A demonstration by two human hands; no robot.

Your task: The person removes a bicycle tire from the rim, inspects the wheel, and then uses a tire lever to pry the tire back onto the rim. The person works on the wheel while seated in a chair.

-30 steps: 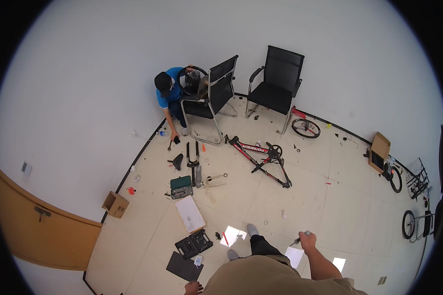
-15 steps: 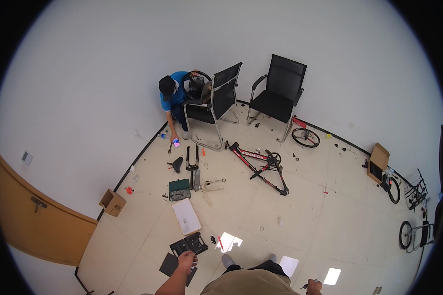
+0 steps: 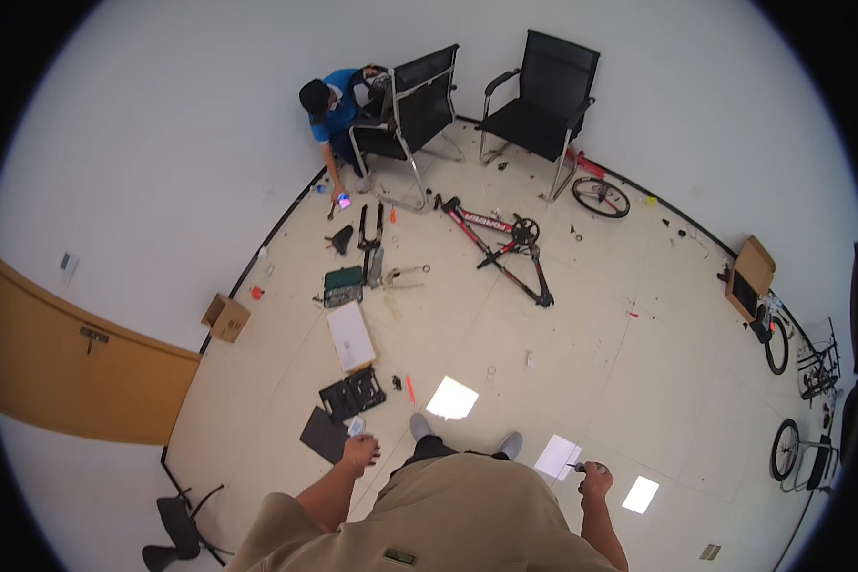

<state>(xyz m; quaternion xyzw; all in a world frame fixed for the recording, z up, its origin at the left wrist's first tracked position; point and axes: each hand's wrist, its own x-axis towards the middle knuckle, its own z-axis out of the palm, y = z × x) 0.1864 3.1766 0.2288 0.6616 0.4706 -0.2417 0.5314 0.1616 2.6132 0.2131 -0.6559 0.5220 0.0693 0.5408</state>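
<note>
My left hand (image 3: 361, 451) hovers with loosely spread fingers and nothing visible in it. Just beyond it is a small white object (image 3: 356, 427), too small to name, by a dark flat panel (image 3: 323, 435) and an open black tool case (image 3: 352, 394). Out to the right, my right hand (image 3: 596, 479) is closed around a small screwdriver-like tool (image 3: 579, 467), its thin dark tip pointing left. A red-orange stick-shaped thing (image 3: 411, 389) lies on the floor ahead of my feet.
A red and black bicycle frame (image 3: 501, 250) lies ahead. A crouching person in blue (image 3: 332, 122) holds a lit phone beside a black chair (image 3: 419, 100). A white board (image 3: 352, 337), fork (image 3: 371, 229), wheel (image 3: 601, 197) and cardboard boxes (image 3: 227, 317) lie around the floor.
The view has tilted down, so the floor things sit higher in the picture and more of my body shows. My right hand has come further into view, still around the tool.
</note>
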